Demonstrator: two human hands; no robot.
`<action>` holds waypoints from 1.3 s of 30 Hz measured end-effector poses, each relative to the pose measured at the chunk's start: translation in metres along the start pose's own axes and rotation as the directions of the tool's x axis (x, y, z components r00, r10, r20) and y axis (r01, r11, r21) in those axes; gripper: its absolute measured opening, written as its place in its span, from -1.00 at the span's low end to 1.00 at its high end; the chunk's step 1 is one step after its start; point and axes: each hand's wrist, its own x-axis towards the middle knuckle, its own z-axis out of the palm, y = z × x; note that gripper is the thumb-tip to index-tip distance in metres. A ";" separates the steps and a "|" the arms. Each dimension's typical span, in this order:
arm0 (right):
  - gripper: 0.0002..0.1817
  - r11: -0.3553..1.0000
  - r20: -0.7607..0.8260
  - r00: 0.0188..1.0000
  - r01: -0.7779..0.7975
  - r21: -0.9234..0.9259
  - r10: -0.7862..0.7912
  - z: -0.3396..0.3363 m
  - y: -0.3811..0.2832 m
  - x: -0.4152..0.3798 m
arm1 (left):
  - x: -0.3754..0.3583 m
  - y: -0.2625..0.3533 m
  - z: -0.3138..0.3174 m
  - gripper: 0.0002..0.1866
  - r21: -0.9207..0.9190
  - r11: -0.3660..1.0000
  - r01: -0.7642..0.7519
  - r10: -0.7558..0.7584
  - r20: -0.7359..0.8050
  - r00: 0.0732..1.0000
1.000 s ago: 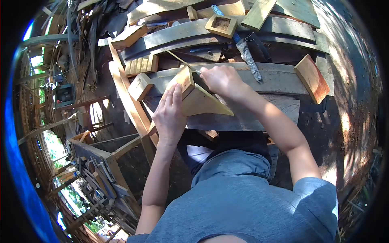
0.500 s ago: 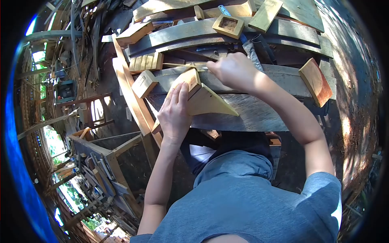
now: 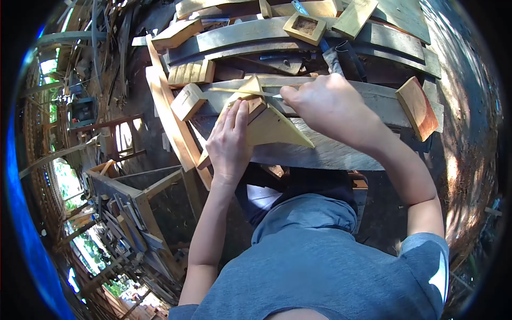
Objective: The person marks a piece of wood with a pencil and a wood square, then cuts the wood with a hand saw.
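My left hand (image 3: 230, 141) presses down with its fingers together on a wooden block (image 3: 256, 108), which rests over a pale pointed board (image 3: 277, 130) at the near edge of the bench. The thumb is hidden. My right hand (image 3: 333, 104) is closed around the end of a thin, light-coloured tool (image 3: 269, 95). This tool reaches left across the tip of the wood, just beyond my left fingertips; its exact kind is unclear.
The slatted bench (image 3: 240, 40) carries a grooved block (image 3: 191, 73), a small block (image 3: 188, 101), a hollowed block (image 3: 305, 28) and a reddish curved piece (image 3: 418, 109). A long plank (image 3: 173, 120) slants along the left side. Wooden frames (image 3: 144, 194) stand at lower left.
My right hand has moved right and slightly toward my body, with the thin tool shifting over the wood's tip. My left hand stays on the block.
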 end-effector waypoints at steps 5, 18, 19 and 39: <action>-0.83 0.988 -0.124 0.989 -0.063 0.138 0.081 0.083 0.021 0.051 | 0.001 -0.002 -0.001 -0.34 0.035 0.999 -0.009 0.007 0.045 0.999; -0.71 0.871 0.100 0.944 -0.329 0.366 0.314 0.093 0.000 0.061 | -0.016 -0.012 0.021 -0.15 -0.002 0.999 -0.040 0.039 -0.131 0.991; -0.71 0.872 0.085 0.947 -0.319 0.372 0.311 0.093 0.003 0.064 | -0.020 -0.013 0.018 -0.14 -0.025 0.999 -0.032 0.028 -0.138 0.990; -0.80 0.933 -0.197 0.977 -0.007 0.361 0.084 0.050 -0.062 -0.016 | -0.046 -0.058 -0.021 -0.22 -0.571 0.801 0.181 -0.158 0.089 0.983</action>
